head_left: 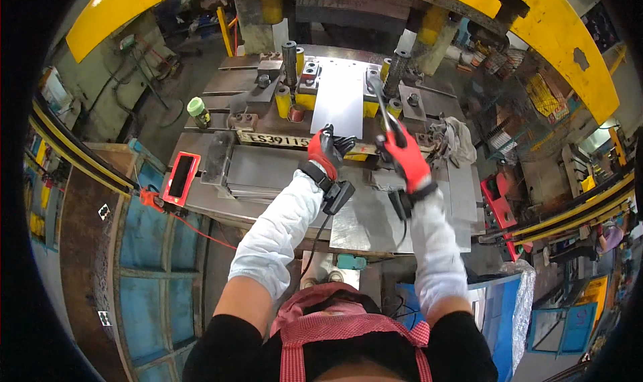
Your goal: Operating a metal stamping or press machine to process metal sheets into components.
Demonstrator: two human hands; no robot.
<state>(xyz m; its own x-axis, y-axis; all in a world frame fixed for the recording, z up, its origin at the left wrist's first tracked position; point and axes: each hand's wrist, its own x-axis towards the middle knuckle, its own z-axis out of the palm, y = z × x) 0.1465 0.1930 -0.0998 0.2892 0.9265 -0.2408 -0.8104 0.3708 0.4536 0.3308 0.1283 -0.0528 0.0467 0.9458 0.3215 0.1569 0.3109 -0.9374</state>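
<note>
Metal sheet [338,104], likely stiff and slick; take its near edge; your left hand [328,149] curls loosely, right hand [406,155] grips a long tool [382,104].

Head view: wide fisheye, left unit of a worn pair. Sits above the wearer's checked apron [348,328], facing down and forward over the press table [209,198]. Closest: apron and black sleeves [224,348], along the lower border. Left hand [326,151] and right hand [406,157] mid-range, near centre, over the table's front part. Table's front edge crosses below centre, shoes [335,275] visible under it; back edge farther off, below the yellow press frame [134,7] arching across the top. Floor [194,80] shows past the left edge. Straight lines bend toward the rim; depth past the back edge hard to judge, dim there.
</note>
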